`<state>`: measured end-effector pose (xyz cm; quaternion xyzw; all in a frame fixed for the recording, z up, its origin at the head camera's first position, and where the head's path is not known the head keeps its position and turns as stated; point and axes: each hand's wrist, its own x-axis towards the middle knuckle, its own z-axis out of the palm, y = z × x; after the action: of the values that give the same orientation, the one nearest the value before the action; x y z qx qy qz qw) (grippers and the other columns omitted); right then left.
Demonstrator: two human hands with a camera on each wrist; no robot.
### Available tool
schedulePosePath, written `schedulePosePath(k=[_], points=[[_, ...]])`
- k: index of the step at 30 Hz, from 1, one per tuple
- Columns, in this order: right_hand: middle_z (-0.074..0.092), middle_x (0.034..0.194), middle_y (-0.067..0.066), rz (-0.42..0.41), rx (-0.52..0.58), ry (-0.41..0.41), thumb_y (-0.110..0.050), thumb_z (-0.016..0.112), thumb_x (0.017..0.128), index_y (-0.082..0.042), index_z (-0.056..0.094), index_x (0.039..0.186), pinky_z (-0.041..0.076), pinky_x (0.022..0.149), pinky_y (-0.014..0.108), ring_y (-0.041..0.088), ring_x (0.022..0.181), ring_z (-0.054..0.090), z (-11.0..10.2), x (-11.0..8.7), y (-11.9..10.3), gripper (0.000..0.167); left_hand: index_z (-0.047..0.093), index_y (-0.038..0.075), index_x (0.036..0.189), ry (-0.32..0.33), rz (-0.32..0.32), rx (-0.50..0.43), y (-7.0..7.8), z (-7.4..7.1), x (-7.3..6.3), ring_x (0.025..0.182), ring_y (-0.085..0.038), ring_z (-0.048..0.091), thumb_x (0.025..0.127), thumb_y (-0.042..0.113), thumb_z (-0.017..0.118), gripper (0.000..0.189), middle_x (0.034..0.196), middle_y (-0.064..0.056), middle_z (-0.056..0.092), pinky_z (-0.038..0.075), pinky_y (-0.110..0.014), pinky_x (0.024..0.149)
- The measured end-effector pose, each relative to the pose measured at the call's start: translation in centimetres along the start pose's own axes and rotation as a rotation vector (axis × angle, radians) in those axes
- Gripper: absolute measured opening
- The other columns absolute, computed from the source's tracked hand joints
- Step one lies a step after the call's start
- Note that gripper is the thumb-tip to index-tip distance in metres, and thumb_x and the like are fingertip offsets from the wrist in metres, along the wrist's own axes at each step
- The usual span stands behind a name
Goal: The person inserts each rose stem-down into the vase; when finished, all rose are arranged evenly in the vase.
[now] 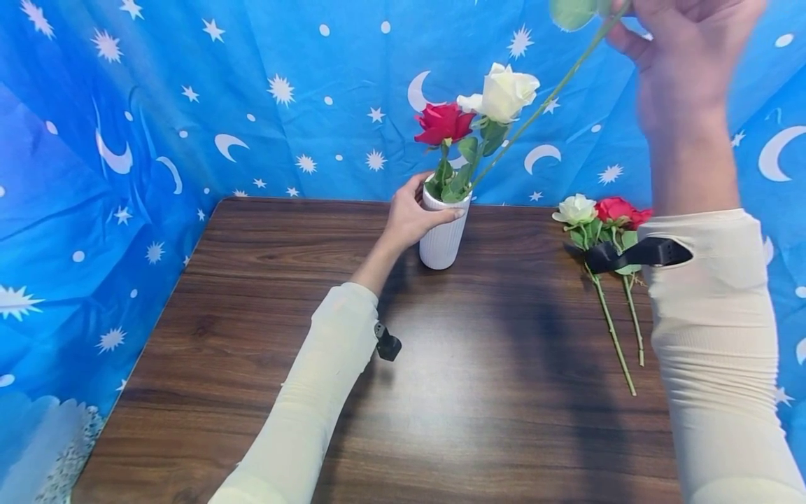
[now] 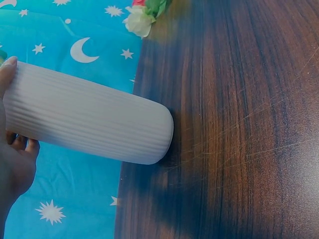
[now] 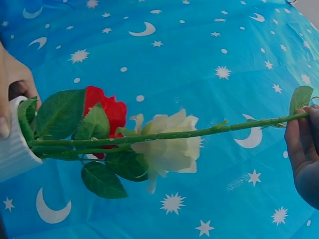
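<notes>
Near the table's back edge stands a white ribbed vase [image 1: 443, 241], tilted slightly in the head view. My left hand [image 1: 409, 215] grips it just below the rim, thumb across the front. Inside the vase are a red rose [image 1: 443, 124] and a taller white rose [image 1: 508, 94], both with green leaves. High at the upper right, my right hand [image 1: 693, 49] pinches a long green stem [image 3: 199, 132] close to a leaf [image 3: 301, 99]. That stem slants down to the vase, its lower end hidden inside the mouth. Its bloom lies outside every view.
On the table's right side lie another white rose [image 1: 576, 210] and red roses [image 1: 616, 210], their stems pointing toward me. The brown wooden table [image 1: 264, 315] meets a blue cloth [image 1: 352, 63] with moons and stars behind it.
</notes>
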<state>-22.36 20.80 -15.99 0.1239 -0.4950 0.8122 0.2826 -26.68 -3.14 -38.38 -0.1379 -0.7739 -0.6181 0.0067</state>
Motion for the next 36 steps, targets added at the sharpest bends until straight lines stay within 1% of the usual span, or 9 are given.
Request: schedulePosePath(k=[7, 9, 11, 14, 17, 20, 22, 29, 36], points=[[0.075, 0.089, 0.017, -0.023, -0.035, -0.039, -0.005, 0.079, 0.083, 0.002, 0.071, 0.107, 0.057, 0.059, 0.025, 0.026, 0.078, 0.064, 0.3, -0.3, 0.9, 0.025, 0.050, 0.006, 0.147, 0.004, 0.011, 0.000, -0.1, 0.1, 0.0, 0.128, -0.023, 0.062, 0.075, 0.024, 0.090, 0.085, 0.142, -0.011, 0.061, 0.053, -0.035, 0.109], [0.076, 0.086, 0.016, -0.058, -0.063, -0.060, -0.004, 0.077, 0.085, 0.003, 0.074, 0.102, 0.055, 0.057, 0.024, 0.025, 0.075, 0.064, 0.3, -0.4, 1.3, 0.018, 0.050, 0.005, 0.147, 0.005, 0.017, -0.002, -0.1, 0.1, 0.0, 0.128, -0.024, 0.062, 0.075, 0.023, 0.090, 0.084, 0.141, -0.012, 0.061, 0.053, -0.036, 0.109], [0.075, 0.083, 0.015, -0.082, -0.076, -0.083, -0.002, 0.075, 0.087, 0.003, 0.075, 0.099, 0.055, 0.057, 0.024, 0.025, 0.074, 0.064, 0.2, -0.4, 1.8, 0.013, 0.050, 0.005, 0.147, 0.006, 0.021, -0.002, -0.2, 0.1, 0.0, 0.128, -0.024, 0.062, 0.075, 0.023, 0.090, 0.084, 0.141, -0.013, 0.061, 0.053, -0.037, 0.109], [0.074, 0.081, 0.014, -0.109, -0.090, -0.115, 0.001, 0.071, 0.090, 0.002, 0.075, 0.099, 0.059, 0.062, 0.025, 0.025, 0.074, 0.064, 0.0, -0.6, 2.5, 0.010, 0.050, 0.004, 0.147, 0.006, 0.026, -0.001, -0.1, 0.2, -0.1, 0.128, -0.025, 0.062, 0.075, 0.023, 0.090, 0.084, 0.141, -0.013, 0.061, 0.053, -0.037, 0.109], [0.074, 0.083, 0.015, -0.084, -0.077, -0.131, 0.002, 0.071, 0.089, 0.002, 0.074, 0.104, 0.062, 0.069, 0.027, 0.025, 0.075, 0.064, -0.1, -0.8, 3.0, 0.015, 0.049, 0.005, 0.147, 0.006, 0.023, 0.003, 0.0, 0.2, -0.1, 0.128, -0.024, 0.062, 0.075, 0.023, 0.090, 0.085, 0.142, -0.012, 0.061, 0.053, -0.036, 0.109], [0.075, 0.085, 0.013, -0.081, -0.094, -0.152, 0.003, 0.071, 0.090, 0.001, 0.075, 0.107, 0.063, 0.071, 0.026, 0.024, 0.075, 0.066, -0.1, -0.9, 3.4, 0.018, 0.049, 0.006, 0.147, 0.007, 0.015, 0.002, 0.0, 0.1, -0.1, 0.128, -0.023, 0.062, 0.075, 0.024, 0.091, 0.085, 0.142, -0.011, 0.061, 0.053, -0.035, 0.109], [0.076, 0.086, 0.012, -0.067, -0.091, -0.153, 0.004, 0.071, 0.089, 0.002, 0.074, 0.107, 0.063, 0.069, 0.025, 0.023, 0.074, 0.069, 0.0, -1.1, 3.6, 0.019, 0.050, 0.006, 0.147, 0.006, 0.010, -0.002, 0.0, 0.1, -0.1, 0.128, -0.022, 0.062, 0.075, 0.024, 0.091, 0.085, 0.142, -0.011, 0.061, 0.053, -0.035, 0.108], [0.078, 0.086, 0.014, 0.078, 0.004, -0.121, 0.008, 0.073, 0.085, 0.005, 0.072, 0.106, 0.063, 0.065, 0.025, 0.022, 0.069, 0.070, 0.1, -1.4, 3.9, 0.020, 0.049, 0.006, 0.148, 0.007, 0.013, 0.016, 0.0, 0.1, -0.1, 0.129, -0.023, 0.062, 0.075, 0.025, 0.091, 0.086, 0.143, -0.011, 0.061, 0.053, -0.035, 0.109], [0.077, 0.084, 0.012, 0.088, -0.030, -0.129, 0.006, 0.075, 0.083, 0.004, 0.072, 0.105, 0.061, 0.061, 0.023, 0.020, 0.068, 0.070, 0.1, -1.6, 4.7, 0.022, 0.050, 0.006, 0.147, 0.008, 0.022, 0.024, 0.0, 0.1, -0.1, 0.130, -0.023, 0.061, 0.075, 0.025, 0.090, 0.085, 0.143, -0.011, 0.061, 0.052, -0.036, 0.111]])
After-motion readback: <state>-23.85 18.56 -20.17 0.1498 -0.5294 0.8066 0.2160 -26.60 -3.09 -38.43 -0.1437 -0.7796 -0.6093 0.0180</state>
